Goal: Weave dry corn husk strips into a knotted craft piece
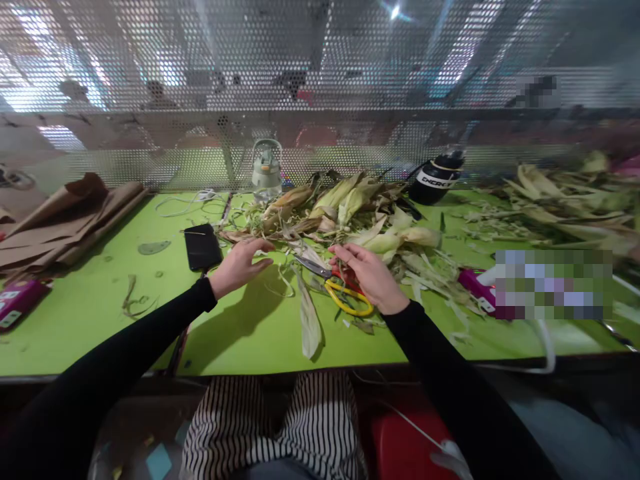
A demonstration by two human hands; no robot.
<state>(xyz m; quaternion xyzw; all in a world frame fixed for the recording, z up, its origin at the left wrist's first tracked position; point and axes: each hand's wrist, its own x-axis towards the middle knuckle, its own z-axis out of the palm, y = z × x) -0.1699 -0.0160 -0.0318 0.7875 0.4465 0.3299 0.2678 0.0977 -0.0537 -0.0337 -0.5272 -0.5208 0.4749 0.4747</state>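
My left hand (241,265) hovers over the green table (90,313) with fingers stretched out toward a pile of corn cobs and husks (345,213), holding nothing. My right hand (369,277) rests over the scissors (336,288), which have yellow and red handles and lie with blades pointing left; its fingers are loosely extended above the handles and grip nothing I can see. A long loose husk strip (309,320) lies between my arms near the front edge.
A black phone (202,247) lies left of my left hand. Brown paper bags (65,217) sit far left, a pink box (17,300) at the left edge. A pale green bottle (266,170) and black mug (436,179) stand by the perforated screen. More husks (560,207) lie right.
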